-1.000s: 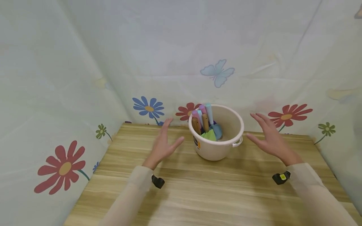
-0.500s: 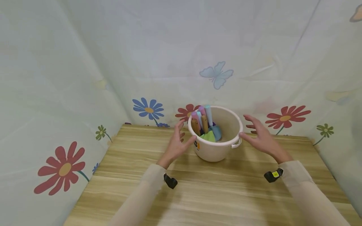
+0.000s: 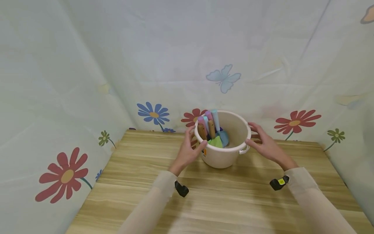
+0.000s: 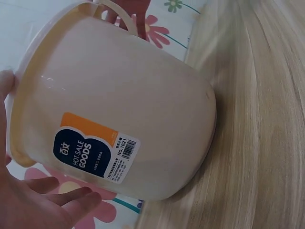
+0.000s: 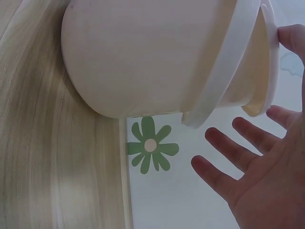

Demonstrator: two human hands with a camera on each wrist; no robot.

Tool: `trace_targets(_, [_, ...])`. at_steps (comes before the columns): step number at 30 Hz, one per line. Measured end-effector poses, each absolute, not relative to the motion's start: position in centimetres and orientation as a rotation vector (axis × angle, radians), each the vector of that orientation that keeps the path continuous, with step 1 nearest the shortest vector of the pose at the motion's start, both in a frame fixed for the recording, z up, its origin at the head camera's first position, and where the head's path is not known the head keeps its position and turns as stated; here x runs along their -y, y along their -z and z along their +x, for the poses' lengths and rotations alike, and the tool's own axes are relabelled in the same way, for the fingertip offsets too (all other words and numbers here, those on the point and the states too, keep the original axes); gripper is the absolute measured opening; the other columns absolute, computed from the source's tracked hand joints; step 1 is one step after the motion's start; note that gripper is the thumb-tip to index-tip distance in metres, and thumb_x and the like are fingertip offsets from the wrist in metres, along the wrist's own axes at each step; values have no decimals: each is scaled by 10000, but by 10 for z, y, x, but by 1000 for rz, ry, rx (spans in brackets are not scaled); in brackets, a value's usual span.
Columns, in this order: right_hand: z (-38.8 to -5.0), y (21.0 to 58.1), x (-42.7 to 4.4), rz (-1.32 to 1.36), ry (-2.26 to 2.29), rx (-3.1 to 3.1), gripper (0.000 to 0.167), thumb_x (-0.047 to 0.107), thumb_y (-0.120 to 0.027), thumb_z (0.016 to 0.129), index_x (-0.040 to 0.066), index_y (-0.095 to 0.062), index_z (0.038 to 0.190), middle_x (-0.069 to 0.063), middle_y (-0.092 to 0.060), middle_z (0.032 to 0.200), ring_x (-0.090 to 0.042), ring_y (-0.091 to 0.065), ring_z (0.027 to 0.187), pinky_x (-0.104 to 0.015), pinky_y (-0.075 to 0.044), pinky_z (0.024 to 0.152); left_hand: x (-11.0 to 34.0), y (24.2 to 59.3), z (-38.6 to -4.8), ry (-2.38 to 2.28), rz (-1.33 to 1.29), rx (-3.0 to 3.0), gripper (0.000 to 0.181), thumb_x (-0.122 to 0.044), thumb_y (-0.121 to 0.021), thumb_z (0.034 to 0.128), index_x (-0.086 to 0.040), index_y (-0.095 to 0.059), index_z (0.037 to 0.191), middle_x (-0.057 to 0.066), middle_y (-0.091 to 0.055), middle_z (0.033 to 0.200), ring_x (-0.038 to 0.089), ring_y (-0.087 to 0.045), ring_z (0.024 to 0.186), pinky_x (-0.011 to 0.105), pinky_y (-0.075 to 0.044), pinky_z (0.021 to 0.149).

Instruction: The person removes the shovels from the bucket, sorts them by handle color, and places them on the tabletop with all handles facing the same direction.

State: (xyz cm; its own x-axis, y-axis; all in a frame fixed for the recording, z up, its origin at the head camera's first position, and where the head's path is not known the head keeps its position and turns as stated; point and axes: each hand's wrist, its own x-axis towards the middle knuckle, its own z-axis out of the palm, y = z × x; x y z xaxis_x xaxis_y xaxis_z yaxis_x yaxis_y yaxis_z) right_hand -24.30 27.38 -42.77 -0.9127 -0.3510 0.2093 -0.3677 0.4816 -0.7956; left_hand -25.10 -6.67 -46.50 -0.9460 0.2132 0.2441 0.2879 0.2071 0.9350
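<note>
A cream plastic bucket [image 3: 219, 160] stands upright at the back of the wooden table. Inside it lean several small tools: brown handles [image 3: 211, 129], pink and pale blue handles [image 3: 216, 120], a blue scoop [image 3: 224, 138] and a green piece [image 3: 216, 141]. On its left side is my left hand [image 3: 188, 151], thumb touching the rim, fingers spread beside the wall. My right hand [image 3: 267, 146] is at the opposite side. In the right wrist view its thumb [image 5: 291, 37] touches the rim, while the other fingers extend apart from the bucket wall.
The wooden table [image 3: 222, 201] reaches back to a pale cloth wall [image 3: 163, 65] printed with flowers and a butterfly. In the right wrist view the bucket's handle [image 5: 224, 67] hangs along its side. A label [image 4: 97, 148] is stuck on the bucket's wall.
Both hands have moved inward from either side, and their thumbs now meet the bucket's rim. The bucket and its tools have stayed in place.
</note>
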Motion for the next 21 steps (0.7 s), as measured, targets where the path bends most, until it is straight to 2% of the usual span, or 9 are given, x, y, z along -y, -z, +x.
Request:
trace_targets(10, [-243, 433, -273, 644, -1485, 2691, 757, 232, -619, 1042, 188, -163, 1644, -292, -430, 1523, -456, -510, 1331, -648, -412, 1075, 65, 468, -251, 1965, -509, 2362, 786, -321, -699, 989, -345, -196, 1592, 219, -390, 1575, 448, -520, 1330, 606, -453, 1064])
trace_targets(18, [-242, 435, -273, 634, -1513, 2675, 755, 228, -613, 1045, 210, -159, 1648, -290, -509, 1467, -442, -498, 1350, -686, -394, 1069, 65, 463, -251, 1960, -512, 2392, 821, -203, -685, 997, -165, -148, 1617, 298, -341, 1577, 501, -487, 1339, 599, -496, 1014])
trace_targets(21, [-242, 436, -273, 626, -1520, 2672, 758, 227, -614, 1043, 224, -159, 1649, -284, -509, 1470, -441, -498, 1349, -698, -392, 1062, 64, 463, -251, 1954, -513, 2391, 821, -202, -684, 997, -168, -148, 1618, 292, -338, 1580, 492, -489, 1340, 582, -517, 992])
